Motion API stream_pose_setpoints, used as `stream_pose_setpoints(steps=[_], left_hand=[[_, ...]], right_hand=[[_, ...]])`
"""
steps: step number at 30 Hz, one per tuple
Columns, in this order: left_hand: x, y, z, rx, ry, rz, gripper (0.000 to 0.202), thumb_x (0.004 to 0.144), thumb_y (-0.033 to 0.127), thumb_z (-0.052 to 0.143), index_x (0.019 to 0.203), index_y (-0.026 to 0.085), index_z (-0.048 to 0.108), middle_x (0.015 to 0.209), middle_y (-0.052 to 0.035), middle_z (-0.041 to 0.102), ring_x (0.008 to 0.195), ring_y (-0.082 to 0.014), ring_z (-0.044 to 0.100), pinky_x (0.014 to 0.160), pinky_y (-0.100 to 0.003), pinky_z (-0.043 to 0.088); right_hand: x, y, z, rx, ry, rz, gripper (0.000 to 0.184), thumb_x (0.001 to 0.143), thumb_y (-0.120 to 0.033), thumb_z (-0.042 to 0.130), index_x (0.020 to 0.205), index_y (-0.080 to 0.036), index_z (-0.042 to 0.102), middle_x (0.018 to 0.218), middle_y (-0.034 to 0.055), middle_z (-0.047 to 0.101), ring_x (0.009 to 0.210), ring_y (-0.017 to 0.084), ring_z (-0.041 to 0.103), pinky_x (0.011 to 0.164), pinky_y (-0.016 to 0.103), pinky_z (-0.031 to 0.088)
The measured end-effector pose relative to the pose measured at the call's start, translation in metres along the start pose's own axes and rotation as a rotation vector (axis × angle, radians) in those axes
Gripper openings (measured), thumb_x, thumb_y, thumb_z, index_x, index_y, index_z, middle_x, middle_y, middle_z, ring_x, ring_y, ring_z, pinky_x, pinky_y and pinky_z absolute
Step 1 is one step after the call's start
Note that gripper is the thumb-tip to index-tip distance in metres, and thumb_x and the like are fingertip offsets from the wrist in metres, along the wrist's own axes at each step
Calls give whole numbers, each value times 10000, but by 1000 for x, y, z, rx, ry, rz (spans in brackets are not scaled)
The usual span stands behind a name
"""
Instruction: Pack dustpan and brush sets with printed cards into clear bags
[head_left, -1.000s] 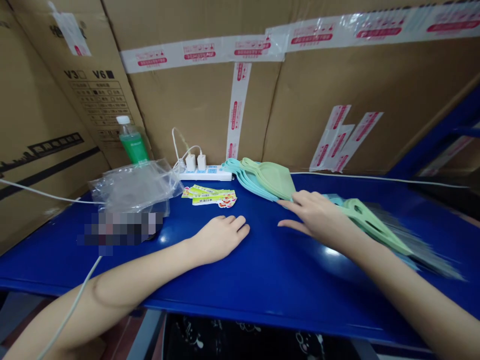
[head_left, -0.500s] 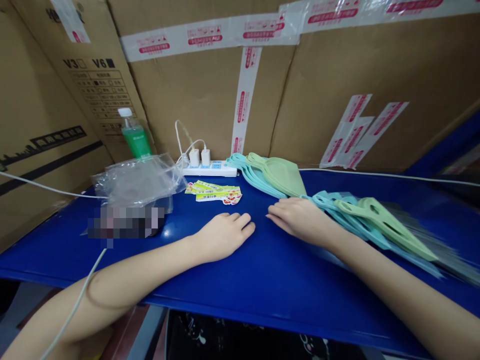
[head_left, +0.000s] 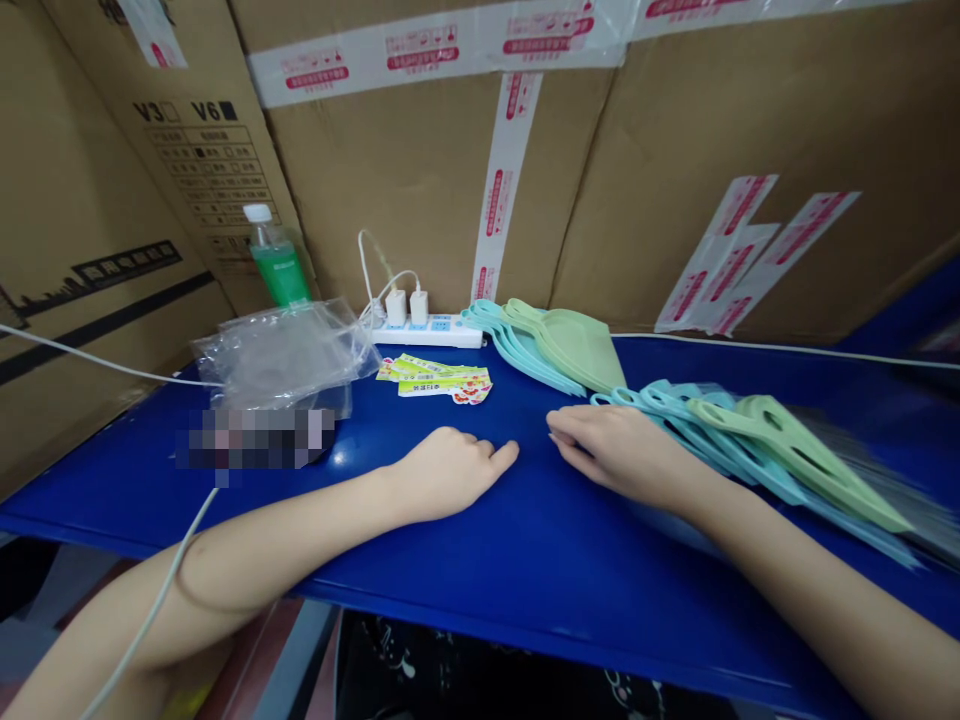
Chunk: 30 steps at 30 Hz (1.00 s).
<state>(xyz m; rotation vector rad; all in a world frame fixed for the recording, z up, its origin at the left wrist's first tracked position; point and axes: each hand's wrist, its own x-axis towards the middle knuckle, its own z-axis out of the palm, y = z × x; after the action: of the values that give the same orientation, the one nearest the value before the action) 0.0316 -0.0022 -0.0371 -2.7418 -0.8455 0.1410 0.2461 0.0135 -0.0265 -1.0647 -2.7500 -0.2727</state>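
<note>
The right hand [head_left: 615, 450], flat and empty, has drawn back to lie just beside the pile of teal and green plastic hand brushes [head_left: 750, 440], while left of that pile the left hand [head_left: 450, 470] now curls loosely, forefinger out, holding nothing.

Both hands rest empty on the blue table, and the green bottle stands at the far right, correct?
No: the head view shows the green bottle at the far left, behind the clear bags. Both the left hand and right hand do rest empty on the blue table.

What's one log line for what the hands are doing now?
left hand empty on table | right hand flat, beside brush stack | dustpans behind
</note>
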Motion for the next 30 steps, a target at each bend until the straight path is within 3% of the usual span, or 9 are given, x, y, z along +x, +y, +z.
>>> stream_pose_setpoints(steps=[12, 18, 21, 30], left_hand=[[1, 0, -3, 29, 14, -34, 41, 901, 147, 492, 888, 141, 531, 688, -32, 657, 602, -201, 654, 492, -287, 431], [-2, 2, 3, 1, 183, 71, 325, 943, 303, 455, 663, 165, 544, 550, -18, 630, 534, -181, 634, 490, -273, 396], [-3, 3, 5, -15, 257, 120, 364, 932, 325, 475, 607, 172, 540, 498, -1, 609, 502, -172, 617, 487, -276, 378], [-4, 1, 0, -6, 238, 154, 322, 918, 322, 510, 631, 184, 557, 514, 20, 613, 503, -162, 606, 490, -288, 368]], right_hand=[[0, 2, 0, -38, -67, 50, 242, 939, -234, 407, 706, -215, 467, 668, 16, 633, 594, 181, 613, 527, 258, 336], [1, 5, -1, -80, -104, 70, 311, 950, -258, 432, 657, -199, 520, 663, 22, 654, 633, 187, 639, 546, 261, 347], [1, 6, -1, -80, -111, 85, 311, 942, -261, 462, 649, -193, 539, 672, 27, 661, 650, 190, 643, 553, 260, 352], [0, 10, -3, -12, -169, 175, 222, 911, -215, 513, 692, -188, 542, 748, 44, 677, 697, 197, 639, 578, 261, 353]])
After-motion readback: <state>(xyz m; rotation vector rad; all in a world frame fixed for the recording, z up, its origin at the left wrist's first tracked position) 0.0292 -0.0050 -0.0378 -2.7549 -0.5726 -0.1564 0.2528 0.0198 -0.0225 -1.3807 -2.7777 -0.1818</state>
